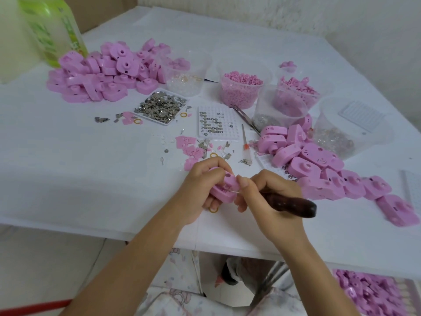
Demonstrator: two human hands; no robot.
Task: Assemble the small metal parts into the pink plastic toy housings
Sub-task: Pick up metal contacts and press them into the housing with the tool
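My left hand (200, 190) grips a pink toy housing (224, 187) just above the table's front part. My right hand (271, 197) holds a tool with a dark wooden handle (291, 205); its thin metal tip touches the housing's side. A white tray of small metal parts (160, 107) lies further back. A white grid tray (217, 123) holds round metal pieces. Loose metal bits and pink plates (193, 149) are scattered just beyond my hands.
A big pile of pink housings (102, 76) sits back left, beside a green-labelled jug (54, 28). Another row of housings (319, 165) runs along the right. Several clear tubs (243, 90) of pink and clear parts stand behind. Tweezers (245, 118) lie by the grid tray.
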